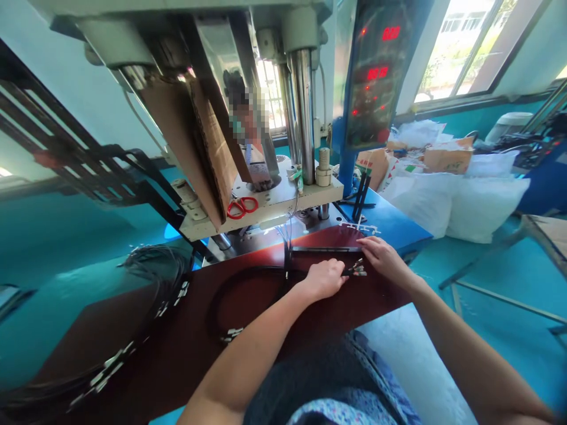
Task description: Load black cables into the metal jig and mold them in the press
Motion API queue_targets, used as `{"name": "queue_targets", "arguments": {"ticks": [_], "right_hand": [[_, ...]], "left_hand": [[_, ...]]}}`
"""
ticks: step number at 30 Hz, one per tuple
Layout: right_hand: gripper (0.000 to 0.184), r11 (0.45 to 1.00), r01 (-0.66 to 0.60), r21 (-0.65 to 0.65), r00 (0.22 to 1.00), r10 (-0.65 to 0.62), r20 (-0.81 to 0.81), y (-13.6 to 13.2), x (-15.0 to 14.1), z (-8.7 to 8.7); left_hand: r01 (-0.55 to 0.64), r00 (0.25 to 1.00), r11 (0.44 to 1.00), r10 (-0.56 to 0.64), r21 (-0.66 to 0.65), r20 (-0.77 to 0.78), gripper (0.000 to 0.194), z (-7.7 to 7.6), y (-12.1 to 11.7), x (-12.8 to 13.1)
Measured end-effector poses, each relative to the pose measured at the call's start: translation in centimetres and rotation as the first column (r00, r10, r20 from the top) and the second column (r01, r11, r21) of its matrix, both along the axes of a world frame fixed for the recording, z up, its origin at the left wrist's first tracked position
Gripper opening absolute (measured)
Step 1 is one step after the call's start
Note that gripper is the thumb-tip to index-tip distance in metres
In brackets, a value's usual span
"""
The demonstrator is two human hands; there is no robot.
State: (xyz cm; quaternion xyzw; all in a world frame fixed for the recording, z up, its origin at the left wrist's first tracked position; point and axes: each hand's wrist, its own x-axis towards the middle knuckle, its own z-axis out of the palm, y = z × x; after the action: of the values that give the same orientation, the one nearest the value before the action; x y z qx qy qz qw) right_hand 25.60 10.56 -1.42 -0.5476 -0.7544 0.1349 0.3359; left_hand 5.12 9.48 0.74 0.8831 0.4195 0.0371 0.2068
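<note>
My left hand [326, 278] is closed round a black cable near its end. Loose wire ends with small pale and coloured tips [357, 270] stick out past my fingers. Behind that hand a dark narrow bar [326, 249] lies along the table, and the fingertips of my right hand [381, 258] close about its right end. The rest of the black cable [221, 289] loops to the left over the brown tabletop [266, 327], with white connectors [233, 334] at its other end. A dark upright strip [287, 260] stands at the bar's left end, with thin wires above it.
A press machine [266, 206] stands just behind the table, with red-handled scissors [242, 207] on its plate. Bundled black cables [163, 277] lie at left. A control box [372, 77] shows red digits. White sacks [473, 203] sit at right. Another person is partly visible behind the press.
</note>
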Motion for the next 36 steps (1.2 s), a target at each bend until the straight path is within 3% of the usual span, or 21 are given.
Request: {"name": "queue_targets", "arguments": {"ticks": [1, 3, 5, 7, 10, 12, 14, 17, 19, 21, 23, 26, 28, 30, 31, 33, 36], "right_hand": [[0.031, 0.999, -0.008, -0.045, 0.98, -0.001, -0.201, -0.5, -0.4, 0.4], [0.037, 0.977, -0.145, -0.156, 0.825, 0.032, -0.564, -1.5, -1.7, 1.5], [0.041, 0.921, -0.326, -0.213, 0.679, 0.072, -0.731, -2.4, -3.3, 2.9], [0.042, 0.907, -0.355, -0.226, 0.695, 0.095, -0.713, -3.1, -4.9, 3.9], [0.037, 0.975, -0.194, -0.11, 0.85, 0.111, -0.514, -3.6, -6.9, 4.4], [0.034, 0.993, -0.114, 0.026, 0.905, 0.115, -0.409, -3.7, -7.7, 4.1], [0.032, 0.994, -0.049, 0.101, 0.916, 0.084, -0.391, -3.7, -8.0, 3.7], [0.03, 0.992, 0.038, 0.118, 0.888, 0.02, -0.459, -3.8, -8.1, 3.6], [0.029, 0.989, 0.057, 0.135, 0.875, 0.016, -0.484, -4.0, -8.2, 3.7], [0.029, 0.989, 0.043, 0.141, 0.868, 0.033, -0.495, -4.3, -8.5, 3.6], [0.03, 0.995, -0.004, 0.101, 0.858, 0.055, -0.511, -4.4, -8.7, 3.1], [0.036, 0.992, -0.127, -0.01, 0.847, 0.104, -0.522, -3.8, -8.1, 1.9], [0.04, 0.991, -0.126, -0.048, 0.909, 0.096, -0.405, -2.8, -7.0, 1.1], [0.042, 0.998, -0.048, -0.049, 0.994, 0.043, -0.099, -1.6, -5.7, 0.6], [0.042, 0.999, -0.017, -0.051, 0.995, 0.022, 0.1, -1.0, -5.3, 0.5], [0.042, 0.998, -0.01, -0.058, 0.897, 0.034, 0.44, 0.0, -4.8, 0.6], [0.033, 0.997, -0.036, -0.068, 0.725, 0.073, 0.685, 0.6, -5.0, 1.3]], "left_hand": [[-0.002, 0.995, 0.992, 0.015, -0.129, 0.099, 0.02, 0.4, -0.2, -0.3], [0.048, 0.948, 0.911, 0.087, -0.409, 0.305, 0.016, 1.1, -0.6, -0.9], [0.114, 0.88, 0.797, 0.196, -0.593, 0.432, 0.012, 1.5, -0.9, -1.3], [0.124, 0.831, 0.725, 0.297, -0.678, 0.47, 0.01, 1.6, -1.1, -1.6], [0.119, 0.78, 0.668, 0.395, -0.735, 0.485, 0.021, 1.4, -1.2, -1.6], [0.126, 0.741, 0.693, 0.41, -0.71, 0.532, 0.029, 1.4, -1.1, -1.4], [0.139, 0.723, 0.754, 0.366, -0.642, 0.586, 0.031, 1.8, -0.8, -1.0], [0.145, 0.767, 0.852, 0.226, -0.504, 0.601, 0.023, 2.8, -0.1, -0.5], [0.182, 0.794, 0.872, 0.143, -0.454, 0.591, 0.02, 3.3, 0.4, -0.2], [0.275, 0.781, 0.832, 0.1, -0.483, 0.616, 0.022, 3.2, 0.6, -0.1], [0.339, 0.739, 0.769, 0.14, -0.543, 0.659, 0.026, 2.2, 0.4, -0.3], [0.277, 0.666, 0.692, 0.361, -0.667, 0.652, 0.031, 0.0, -0.5, -1.1], [0.198, 0.609, 0.606, 0.54, -0.77, 0.581, 0.033, -1.3, -1.1, -1.8], [0.132, 0.53, 0.549, 0.665, -0.826, 0.526, 0.034, -1.9, -1.3, -2.5], [0.107, 0.491, 0.547, 0.697, -0.83, 0.522, 0.033, -2.1, -1.2, -2.8], [0.073, 0.45, 0.579, 0.707, -0.812, 0.545, 0.031, -2.0, -1.1, -3.2], [0.06, 0.473, 0.654, 0.646, -0.754, 0.598, 0.028, -1.7, -0.9, -3.3]]}}
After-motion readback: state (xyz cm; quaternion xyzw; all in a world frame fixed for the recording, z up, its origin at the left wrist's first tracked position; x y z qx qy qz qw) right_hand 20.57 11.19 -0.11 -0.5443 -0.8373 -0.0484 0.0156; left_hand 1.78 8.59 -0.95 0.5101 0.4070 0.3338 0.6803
